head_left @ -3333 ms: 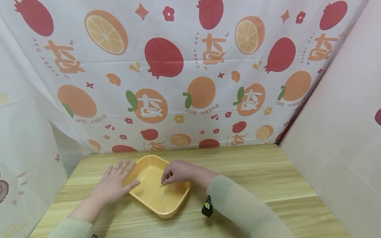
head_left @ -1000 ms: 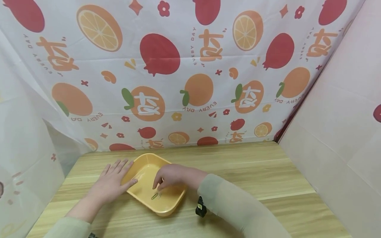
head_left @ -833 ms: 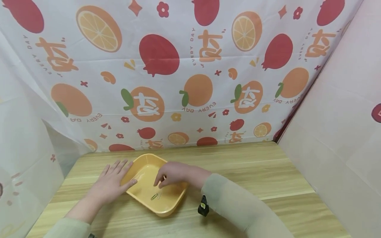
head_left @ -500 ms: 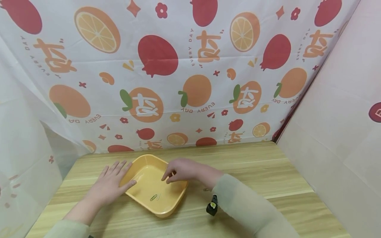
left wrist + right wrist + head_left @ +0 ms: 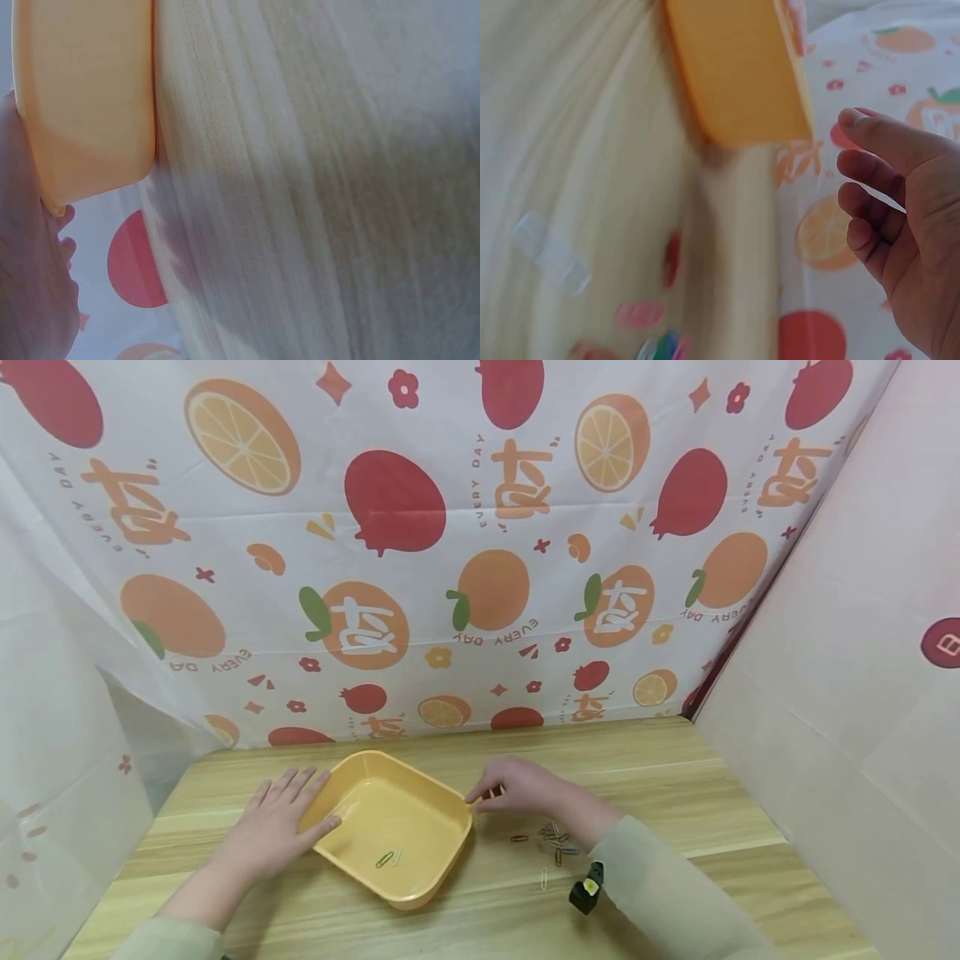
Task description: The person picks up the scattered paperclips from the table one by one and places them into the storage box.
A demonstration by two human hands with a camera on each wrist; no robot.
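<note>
green paperclip [image 5: 385, 860] inside tray [image 5: 397, 817], head view only

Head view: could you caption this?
Left hand touches yellow rectangular plastic tray; inside, a green oval paperclip beside a white paperclip.

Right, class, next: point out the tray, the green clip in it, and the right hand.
Tray [image 5: 401, 814], head view: bare floor.
Green clip [image 5: 385, 860], head view: middle of its wire loop.
Right hand [image 5: 521, 785], head view: back of the hand.
</note>
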